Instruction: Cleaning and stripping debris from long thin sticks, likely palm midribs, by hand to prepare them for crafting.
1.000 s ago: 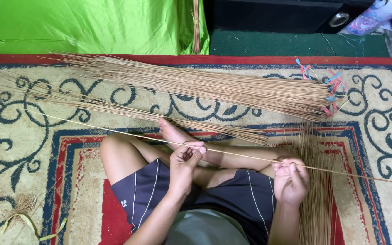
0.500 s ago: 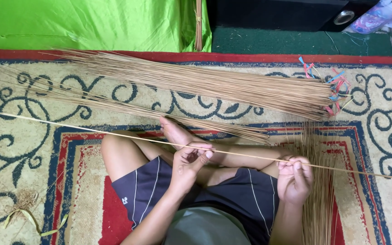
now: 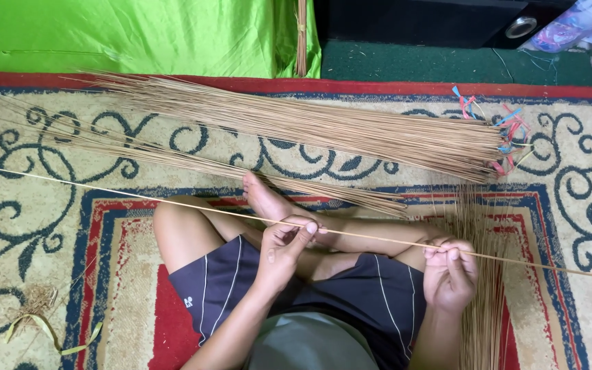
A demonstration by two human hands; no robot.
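The left hand (image 3: pixel 284 248) is pinching a long thin stick (image 3: pixel 173 201) that is stretching from far left to near right across the legs. The right hand (image 3: pixel 450 274) is gripping the same stick, fingers curled. A stick bundle (image 3: pixel 323 130) is lying farther off on the rug (image 3: pixel 49 226).

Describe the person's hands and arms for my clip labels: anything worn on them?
Both the left hand and the right hand are bare: no gloves, and no rings, watch or bands that I can make out. The forearms show no sleeves in view. Nails look short and unpainted.
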